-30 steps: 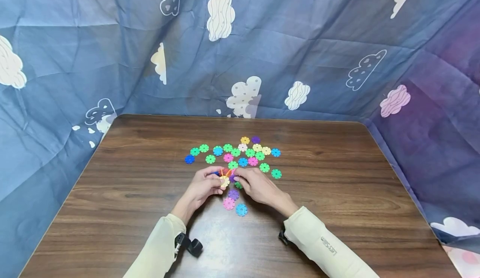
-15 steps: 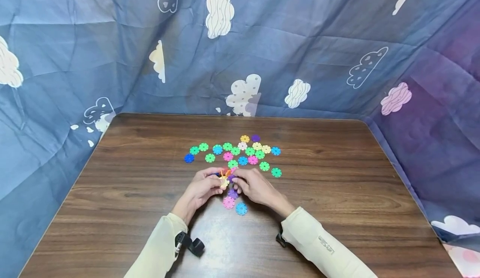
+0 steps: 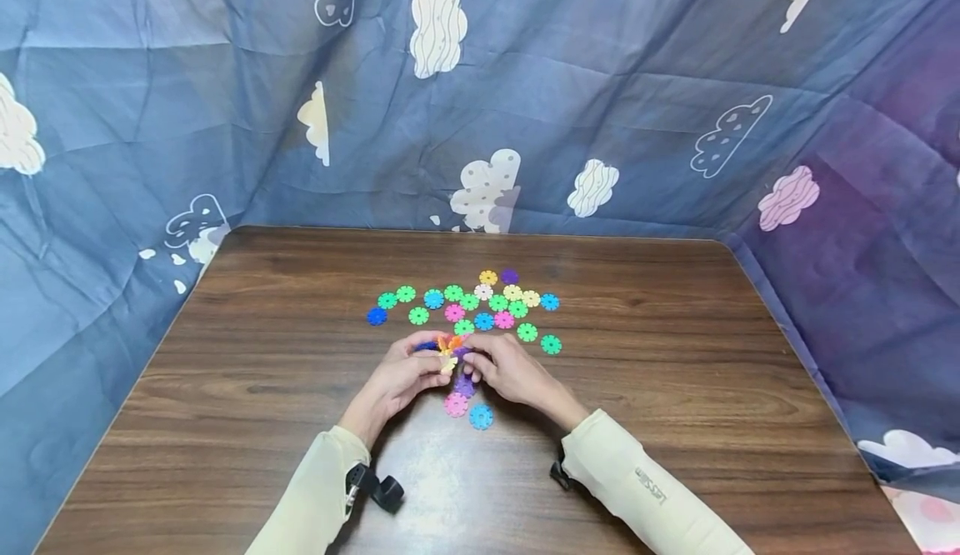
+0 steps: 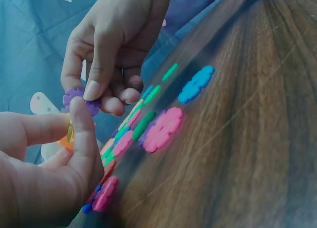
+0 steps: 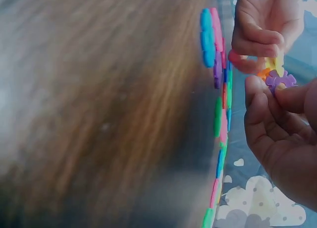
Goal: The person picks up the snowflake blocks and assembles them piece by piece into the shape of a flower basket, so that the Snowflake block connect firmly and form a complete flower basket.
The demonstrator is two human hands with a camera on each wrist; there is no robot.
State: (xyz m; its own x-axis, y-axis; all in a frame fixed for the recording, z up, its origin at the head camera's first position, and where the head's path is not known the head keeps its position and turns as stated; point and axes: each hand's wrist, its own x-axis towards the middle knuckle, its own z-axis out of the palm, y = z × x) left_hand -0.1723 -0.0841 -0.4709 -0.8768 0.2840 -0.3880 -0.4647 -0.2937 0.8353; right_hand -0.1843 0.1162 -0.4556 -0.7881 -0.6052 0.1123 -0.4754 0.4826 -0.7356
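Between both hands, above the table, is a small cluster of notched plastic discs. My left hand (image 3: 401, 376) pinches a yellow disc (image 3: 448, 364), which appears joined to orange discs (image 3: 450, 344). In the left wrist view the yellow disc shows nearly edge-on. My right hand (image 3: 513, 369) pinches a purple disc (image 5: 281, 78) between thumb and fingers. In the right wrist view, the purple disc meets the yellow one; whether their notches interlock I cannot tell. Below the hands lie another purple disc (image 3: 465, 386), a pink disc (image 3: 456, 405) and a light blue disc (image 3: 482, 417).
Several loose discs lie spread beyond the hands, among them a dark blue disc (image 3: 377, 316), a teal disc (image 3: 551, 344) and an orange-yellow disc (image 3: 488, 277). The brown wooden table (image 3: 675, 355) is bordered by a blue cloth (image 3: 360, 122) with clouds.
The yellow disc has turned from facing the head camera to tilted. My right hand has shifted slightly left, with its purple disc nearer the yellow one. The discs on the table stay put.
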